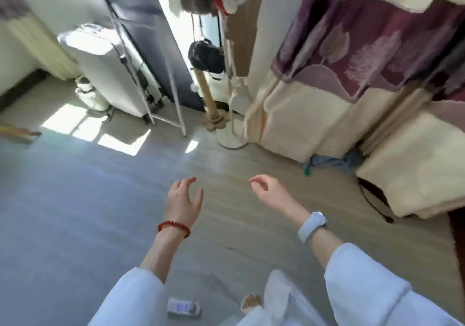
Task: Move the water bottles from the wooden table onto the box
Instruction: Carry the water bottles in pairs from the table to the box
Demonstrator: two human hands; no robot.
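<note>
My left hand (183, 199), with a red bead bracelet on the wrist, hangs over the floor with fingers spread and nothing in it. My right hand (269, 192), with a pale watch on the wrist, is also empty, its fingers loosely curled and apart. Both stick out of white sleeves. No water bottle, wooden table or box can be made out in this blurred view. A small white and blue object (183, 306) lies on the floor near my feet; I cannot tell what it is.
Grey-beige floor (75, 212) spreads ahead with sun patches. A white appliance (108, 73) and a metal frame (151, 86) stand at the back left. Cream and purple curtains (339, 86) hang on the right, with a white fan base (231, 139) and a wooden post (211, 104) beside them.
</note>
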